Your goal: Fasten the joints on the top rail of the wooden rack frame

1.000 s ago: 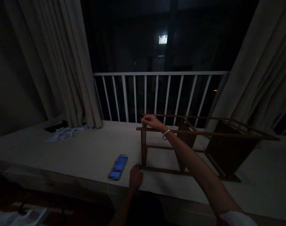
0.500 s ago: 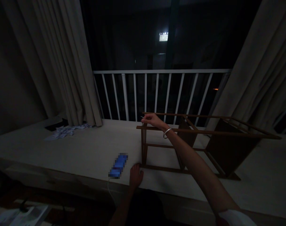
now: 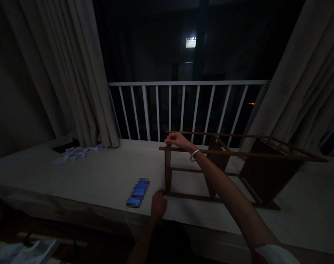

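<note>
Head view, right hand (image 3: 177,140) at wooden frame (image 3: 270,176); left hand (image 3: 158,205) nearby

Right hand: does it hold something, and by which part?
The right hand seems to pinch a thin metallic piece at the wooden rack; which part cannot be told.

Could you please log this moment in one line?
Right hand: pinching thin object at wooden frame | left hand: on ledge, beside phone

Very dim, white glare (image 3: 191,43) in dark window (image 3: 150,44), orange glow (image 3: 252,104), pixelated phone screen (image 3: 138,193), wooden frame (image 3: 268,172) shadowy
</note>
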The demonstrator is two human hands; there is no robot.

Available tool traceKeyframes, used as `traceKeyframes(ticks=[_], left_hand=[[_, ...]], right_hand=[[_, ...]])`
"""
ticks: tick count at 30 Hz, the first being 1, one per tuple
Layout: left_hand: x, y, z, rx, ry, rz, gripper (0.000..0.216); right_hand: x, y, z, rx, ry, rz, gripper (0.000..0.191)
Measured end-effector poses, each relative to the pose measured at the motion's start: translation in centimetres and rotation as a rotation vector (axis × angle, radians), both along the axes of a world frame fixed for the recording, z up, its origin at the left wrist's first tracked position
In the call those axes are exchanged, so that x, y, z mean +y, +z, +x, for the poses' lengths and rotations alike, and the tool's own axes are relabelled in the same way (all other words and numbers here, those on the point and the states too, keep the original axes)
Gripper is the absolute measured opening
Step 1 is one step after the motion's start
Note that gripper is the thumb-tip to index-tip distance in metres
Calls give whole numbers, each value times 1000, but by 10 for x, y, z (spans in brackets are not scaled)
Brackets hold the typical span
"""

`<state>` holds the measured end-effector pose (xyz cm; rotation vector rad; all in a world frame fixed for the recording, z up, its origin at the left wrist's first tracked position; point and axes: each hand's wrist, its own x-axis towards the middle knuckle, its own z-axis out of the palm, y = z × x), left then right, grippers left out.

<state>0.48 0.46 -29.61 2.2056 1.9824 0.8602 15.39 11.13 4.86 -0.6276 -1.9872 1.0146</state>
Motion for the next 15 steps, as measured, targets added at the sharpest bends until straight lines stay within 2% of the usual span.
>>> traceKeyframes(ticks=[15], left_hand=[[-1, 4, 0, -7, -3, 10, 39]], right_hand=[[-7, 3, 3, -104, 33, -21, 34]])
